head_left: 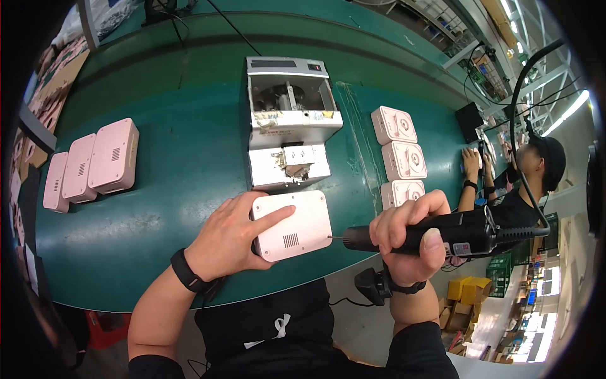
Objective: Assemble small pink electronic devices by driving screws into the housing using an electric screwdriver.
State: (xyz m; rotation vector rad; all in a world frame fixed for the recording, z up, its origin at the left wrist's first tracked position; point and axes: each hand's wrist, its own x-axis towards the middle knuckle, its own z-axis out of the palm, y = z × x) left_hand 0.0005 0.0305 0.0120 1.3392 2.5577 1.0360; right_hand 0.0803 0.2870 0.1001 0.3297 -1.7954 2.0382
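A pale pink plastic case (303,218) with rounded corners, vent slots and corner holes lies on the workbench in front of me. My left hand (230,230) grips its left end, index finger stretched over the top and thumb at the near side. In my right hand (413,237) is a black corded electric screwdriver (451,232), held sideways with its bit pointing left. The tip of the bit meets the right end of the case, by a corner hole; whether a screw is there is too small to tell.
Just beyond the case stands a grey screw feeder machine (290,120). Several similar pink cases (113,155) are lined up at the left, and more pink housings (404,161) stand at the right. A black cable (524,82) hangs at the right, near a co-worker (533,170).
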